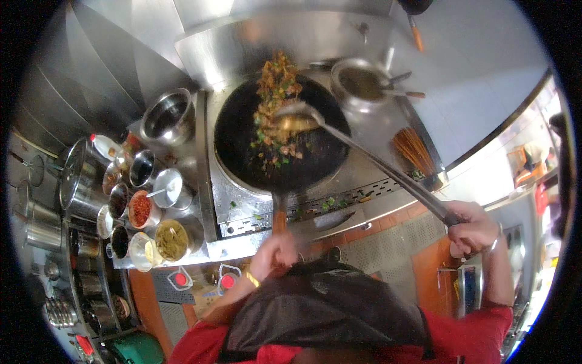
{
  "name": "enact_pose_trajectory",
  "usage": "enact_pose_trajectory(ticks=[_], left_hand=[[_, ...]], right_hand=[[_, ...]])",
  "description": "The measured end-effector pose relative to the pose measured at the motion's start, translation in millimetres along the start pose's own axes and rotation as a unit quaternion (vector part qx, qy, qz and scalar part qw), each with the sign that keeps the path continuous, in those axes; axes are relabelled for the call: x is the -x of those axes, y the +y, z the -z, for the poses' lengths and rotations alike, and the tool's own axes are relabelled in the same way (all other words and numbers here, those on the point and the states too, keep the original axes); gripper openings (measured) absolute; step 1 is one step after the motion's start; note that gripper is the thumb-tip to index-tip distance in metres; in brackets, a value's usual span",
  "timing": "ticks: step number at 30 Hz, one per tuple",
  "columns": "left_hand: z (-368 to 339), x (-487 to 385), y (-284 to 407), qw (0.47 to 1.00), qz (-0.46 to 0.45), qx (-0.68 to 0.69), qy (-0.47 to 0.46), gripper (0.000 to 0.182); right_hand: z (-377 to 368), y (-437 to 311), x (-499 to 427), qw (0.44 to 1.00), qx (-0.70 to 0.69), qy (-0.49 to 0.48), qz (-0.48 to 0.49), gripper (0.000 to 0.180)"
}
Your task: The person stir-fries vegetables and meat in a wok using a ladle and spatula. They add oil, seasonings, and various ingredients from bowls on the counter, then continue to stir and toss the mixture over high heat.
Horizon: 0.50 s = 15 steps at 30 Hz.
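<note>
My left hand [276, 255] is closed around the wooden handle [279, 220] of a black wok [236, 145] on the stove. In my right hand [473, 227] is the end of a long-handled metal ladle [298, 116], whose bowl hangs over the wok and is blurred. Browned food pieces mixed with chopped greens [277, 100] spread in a long streak across the wok, reaching past its far rim. Some of the food looks airborne, though blur makes its height hard to tell.
Left of the stove, several containers hold seasonings, among them red flakes [141, 209] and a greenish-yellow paste [172, 240]. An empty metal pot [167, 116] stands behind them. Right of the wok are a pot of liquid [361, 84] with utensils and a bamboo wok brush [413, 150].
</note>
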<state>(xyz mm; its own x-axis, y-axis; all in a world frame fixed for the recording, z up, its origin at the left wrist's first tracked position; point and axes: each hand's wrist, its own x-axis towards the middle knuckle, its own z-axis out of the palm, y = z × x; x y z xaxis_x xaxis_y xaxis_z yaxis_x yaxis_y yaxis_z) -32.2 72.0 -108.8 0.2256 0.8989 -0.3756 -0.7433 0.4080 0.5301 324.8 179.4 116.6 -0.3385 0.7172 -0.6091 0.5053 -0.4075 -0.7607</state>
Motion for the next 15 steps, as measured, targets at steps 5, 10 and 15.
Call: enact_pose_trajectory(ticks=[5,10,15], left_hand=[[21.6,-72.2,22.3,0.958,0.063,0.272,-0.072,0.009],[21.2,-76.6,19.2,0.959,0.036,0.279,-0.036,0.005],[15.6,-69.4,19.3,0.962,0.022,0.271,0.031,0.012]], right_hand=[[-14.3,34.1,-54.9,0.995,0.102,-0.015,-0.016,0.049],[-59.1,45.9,-135.5,0.996,-0.017,-0.038,0.085,0.029],[-105.4,14.6,-162.9,0.993,0.071,-0.03,0.095,0.034]])
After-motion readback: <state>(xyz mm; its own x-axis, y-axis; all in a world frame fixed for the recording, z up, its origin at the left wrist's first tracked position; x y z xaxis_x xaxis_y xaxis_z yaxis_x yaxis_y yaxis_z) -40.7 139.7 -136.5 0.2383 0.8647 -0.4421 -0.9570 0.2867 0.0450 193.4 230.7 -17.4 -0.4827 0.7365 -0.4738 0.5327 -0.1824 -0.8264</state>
